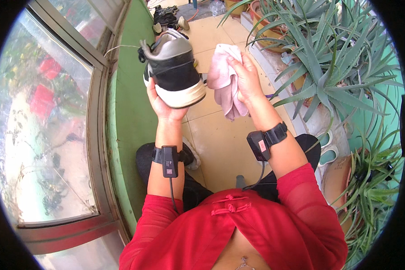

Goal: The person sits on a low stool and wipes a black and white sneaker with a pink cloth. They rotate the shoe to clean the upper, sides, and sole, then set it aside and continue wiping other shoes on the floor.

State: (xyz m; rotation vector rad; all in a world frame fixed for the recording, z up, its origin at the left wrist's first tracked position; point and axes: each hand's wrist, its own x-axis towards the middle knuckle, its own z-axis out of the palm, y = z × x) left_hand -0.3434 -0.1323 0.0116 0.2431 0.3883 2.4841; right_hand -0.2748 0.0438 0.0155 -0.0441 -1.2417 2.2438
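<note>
My left hand [168, 106] holds a black, grey and white sneaker [175, 69] from below, its heel turned towards me and its grey padded collar up. Part of the palm and some fingers are hidden behind the shoe. To the right of the shoe, my right hand [246, 77] grips a crumpled pale pink cloth [224, 74] between thumb and fingers, and its folds hang down. A small gap lies between cloth and shoe. Each forearm bears a strapped black device with a cable.
A green ledge [131, 118] and a metal-framed window [99, 135] run along the left. Potted aloe plants [324, 77] crowd the right, their leaves reaching over the tiled floor [222, 145]. Several shoes [167, 17] lie at the far end. White-rimmed footwear [328, 156] is near my right knee.
</note>
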